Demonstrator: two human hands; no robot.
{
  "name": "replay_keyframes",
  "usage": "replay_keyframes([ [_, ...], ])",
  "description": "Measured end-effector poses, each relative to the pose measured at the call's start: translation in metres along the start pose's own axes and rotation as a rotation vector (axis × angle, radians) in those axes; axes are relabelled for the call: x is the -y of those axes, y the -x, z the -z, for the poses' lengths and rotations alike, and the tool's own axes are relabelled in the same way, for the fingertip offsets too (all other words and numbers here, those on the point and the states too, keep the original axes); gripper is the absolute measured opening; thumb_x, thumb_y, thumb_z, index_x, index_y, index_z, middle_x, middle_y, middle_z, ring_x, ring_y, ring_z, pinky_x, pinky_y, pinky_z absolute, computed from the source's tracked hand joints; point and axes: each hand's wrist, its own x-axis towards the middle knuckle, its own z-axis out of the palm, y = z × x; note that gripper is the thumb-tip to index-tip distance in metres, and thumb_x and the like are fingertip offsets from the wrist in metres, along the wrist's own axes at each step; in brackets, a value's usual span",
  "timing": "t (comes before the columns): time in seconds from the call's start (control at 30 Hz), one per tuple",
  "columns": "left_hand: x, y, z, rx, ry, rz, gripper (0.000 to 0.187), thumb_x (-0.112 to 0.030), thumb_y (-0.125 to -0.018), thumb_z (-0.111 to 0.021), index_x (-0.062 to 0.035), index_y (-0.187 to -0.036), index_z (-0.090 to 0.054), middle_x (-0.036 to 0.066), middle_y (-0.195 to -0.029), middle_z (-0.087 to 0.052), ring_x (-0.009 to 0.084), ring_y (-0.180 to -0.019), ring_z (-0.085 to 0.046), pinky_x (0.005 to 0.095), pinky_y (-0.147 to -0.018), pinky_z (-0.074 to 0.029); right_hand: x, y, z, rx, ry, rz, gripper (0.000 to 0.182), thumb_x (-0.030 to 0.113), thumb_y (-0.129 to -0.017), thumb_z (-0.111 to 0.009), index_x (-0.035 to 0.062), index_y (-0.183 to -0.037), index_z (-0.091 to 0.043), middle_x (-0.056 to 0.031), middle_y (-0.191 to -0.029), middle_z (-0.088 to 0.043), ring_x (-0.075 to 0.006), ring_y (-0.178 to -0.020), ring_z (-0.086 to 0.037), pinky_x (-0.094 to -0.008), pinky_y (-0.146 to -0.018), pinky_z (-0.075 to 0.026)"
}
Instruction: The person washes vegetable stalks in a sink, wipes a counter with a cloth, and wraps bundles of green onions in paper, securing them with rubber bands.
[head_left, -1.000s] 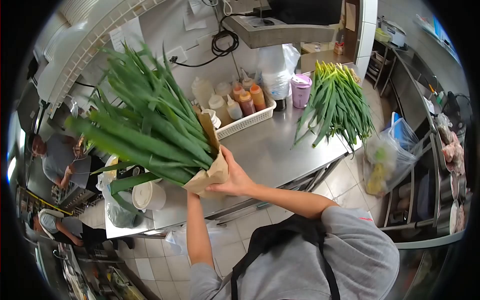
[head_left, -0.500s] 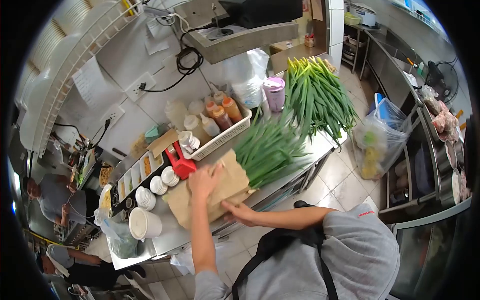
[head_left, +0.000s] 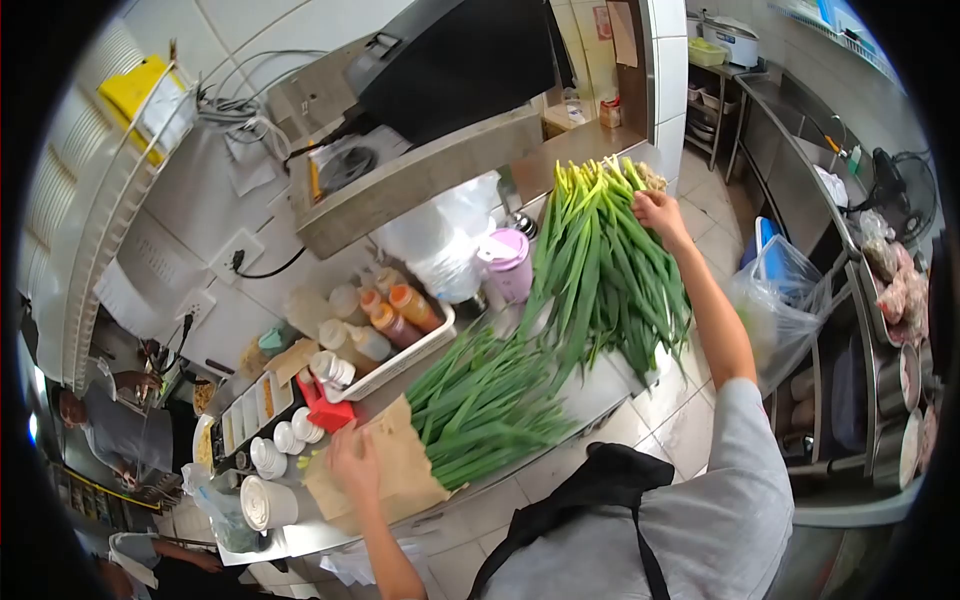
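Note:
Brown paper (head_left: 385, 462) lies on the steel table (head_left: 590, 385), wrapped around one end of a bundle of green onions (head_left: 485, 400), whose green leaves spread out to the right. My left hand (head_left: 353, 458) rests on the paper near its upper left part, fingers apart. Farther right, a large pile of green onions (head_left: 610, 250) lies with its pale ends toward the back wall. My right hand (head_left: 655, 212) is at those pale ends, on the right side of the pile, its fingers closed around a stalk.
Behind the paper are a red object (head_left: 325, 405), a basket of sauce bottles (head_left: 405, 355) and a purple cup (head_left: 506, 264). White tub (head_left: 268, 502) and stacked lids stand left. A plastic bag (head_left: 775, 300) hangs right. Two people are at far left.
My right hand has left the paper's lower edge and reached to the pale ends of the large pile. My left hand has shifted left on the paper. The view has turned.

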Motion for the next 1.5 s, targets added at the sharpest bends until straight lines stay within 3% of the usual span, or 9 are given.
replay_keyframes([
  [0.13, -0.026, 0.01, -0.003, -0.078, 0.045, 0.11, 0.029, -0.021, -0.084, -0.058, -0.0006, -0.104, -0.06, 0.016, -0.103, -0.061, 0.03, -0.094, -0.057, 0.0374, -0.083, -0.042, -0.076, -0.111, 0.029, -0.309, 0.56, -0.058, 0.072, 0.054, -0.075, -0.062, -0.0078, -0.111, -0.055, -0.0209, -0.105, -0.061, -0.0313, -0.097, -0.059, -0.0367, -0.082, -0.046],
  [0.33, -0.077, 0.018, 0.005, -0.003, 0.084, 0.475, 0.024, -0.015, -0.084, -0.057, -0.0005, -0.102, -0.061, 0.015, -0.101, -0.062, 0.0312, -0.097, -0.056, 0.0377, -0.086, -0.041, -0.117, -0.164, 0.0, 0.033, 0.661, -0.318, 0.093, 0.069, -0.063, -0.061, -0.0115, -0.109, -0.054, -0.026, -0.109, -0.057, -0.0351, -0.104, -0.055, -0.0383, -0.085, -0.044],
  [0.53, -0.26, -0.079, -0.033, 0.193, 0.573, -0.085, 0.025, -0.009, -0.079, -0.061, -0.0014, -0.103, -0.061, 0.014, -0.107, -0.06, 0.0253, -0.103, -0.056, 0.0338, -0.09, -0.041, -0.089, -0.155, -0.008, 0.154, 0.519, -0.295, 0.097, 0.069, -0.065, -0.061, -0.0147, -0.113, -0.05, -0.0292, -0.112, -0.054, -0.0349, -0.109, -0.052, -0.0379, -0.09, -0.041],
  [0.7, -0.382, -0.201, -0.22, 0.336, 0.51, -0.22, 0.068, -0.043, -0.083, -0.055, 0.0069, -0.126, -0.035, 0.024, -0.123, -0.046, 0.0361, -0.115, -0.045, 0.0408, -0.097, -0.035, -0.117, -0.149, 0.017, 0.205, 0.189, -0.255, 0.087, 0.067, -0.075, -0.052, -0.0115, -0.113, -0.053, -0.0265, -0.114, -0.054, -0.0295, -0.109, -0.052, -0.0361, -0.093, -0.038],
  [0.77, -0.397, -0.235, -0.283, 0.288, 0.303, -0.175, 0.081, -0.054, -0.082, -0.051, 0.0084, -0.129, -0.03, 0.027, -0.123, -0.046, 0.0376, -0.115, -0.045, 0.0426, -0.097, -0.035, -0.108, -0.135, 0.022, 0.187, 0.133, -0.242, 0.08, 0.061, -0.081, -0.049, -0.0101, -0.118, -0.05, -0.0234, -0.117, -0.053, -0.0278, -0.113, -0.048, -0.0344, -0.096, -0.035],
  [0.93, -0.41, -0.237, -0.33, 0.959, 0.632, 0.182, 0.099, -0.073, -0.072, -0.046, 0.0073, -0.13, -0.033, 0.029, -0.124, -0.045, 0.0365, -0.117, -0.045, 0.0396, -0.098, -0.035, -0.091, -0.114, 0.014, 0.268, -0.187, -0.312, 0.076, 0.053, -0.086, -0.049, -0.0081, -0.129, -0.036, -0.0211, -0.129, -0.044, -0.0252, -0.118, -0.043, -0.0323, -0.099, -0.032],
  [1.1, -0.45, -0.206, -0.334, 0.846, 0.779, 0.16, 0.113, -0.071, -0.064, -0.057, 0.0137, -0.13, -0.023, 0.032, -0.13, -0.035, 0.0386, -0.121, -0.039, 0.0391, -0.1, -0.033, -0.082, -0.112, -0.02, 0.264, -0.45, -0.405, 0.084, 0.055, -0.078, -0.058, 0.0006, -0.135, -0.029, -0.0218, -0.128, -0.044, -0.0282, -0.116, -0.044, -0.0359, -0.097, -0.036],
  [1.37, -0.441, -0.223, -0.329, 0.922, 0.551, 0.135, 0.104, -0.063, -0.07, -0.056, 0.0169, -0.128, -0.022, 0.034, -0.124, -0.041, 0.0398, -0.118, -0.042, 0.0374, -0.099, -0.035, -0.1, -0.127, -0.05, 0.162, 0.114, -0.098, 0.089, 0.061, -0.076, -0.054, -0.0066, -0.13, -0.032, -0.0296, -0.121, -0.047, -0.0405, -0.115, -0.044, -0.0384, -0.098, -0.034],
  [1.5, -0.418, -0.223, -0.372, 0.831, 0.532, 0.064, 0.105, -0.069, -0.066, -0.056, 0.0, -0.137, -0.02, 0.032, -0.134, -0.03, 0.0401, -0.127, -0.03, 0.0399, -0.105, -0.027, -0.141, -0.157, -0.03, 0.24, -0.018, -0.231, 0.094, 0.068, -0.081, -0.036, -0.0104, -0.132, -0.028, -0.0283, -0.132, -0.037, -0.0332, -0.126, -0.034, -0.0339, -0.104, -0.024],
])
